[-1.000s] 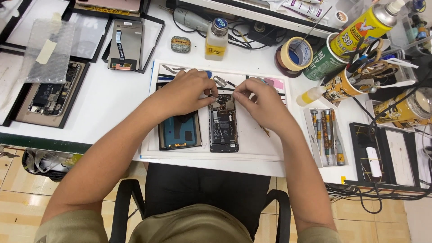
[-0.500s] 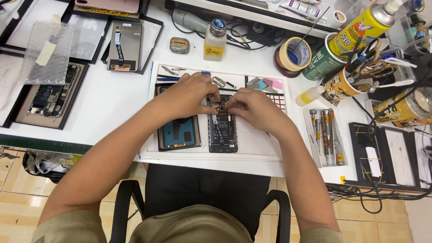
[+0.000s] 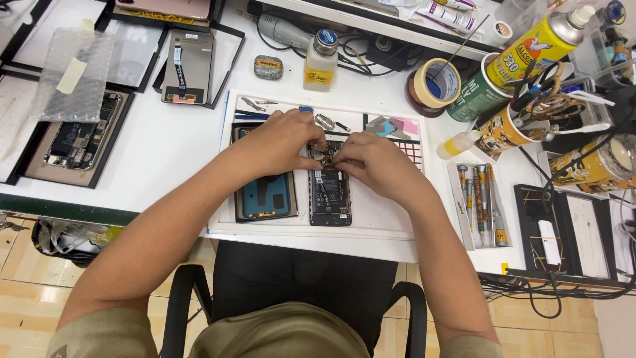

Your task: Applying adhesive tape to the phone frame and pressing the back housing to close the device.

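White surface (image 3: 165, 152), work mat (image 3: 377, 219) on it. Opened phone (image 3: 329, 195) lies on mat, beside blue back cover (image 3: 265, 197). Left hand (image 3: 285, 140) and right hand (image 3: 371, 159) meet at phone's top end, fingers pinched narrow on a small part (image 3: 326, 159).

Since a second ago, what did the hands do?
The right hand slid left, toward the left hand, so both now meet at the top end of the opened phone. Whether either grips a part there is hidden. The left hand, the phone, the blue back cover beside it and the white mat stayed put.
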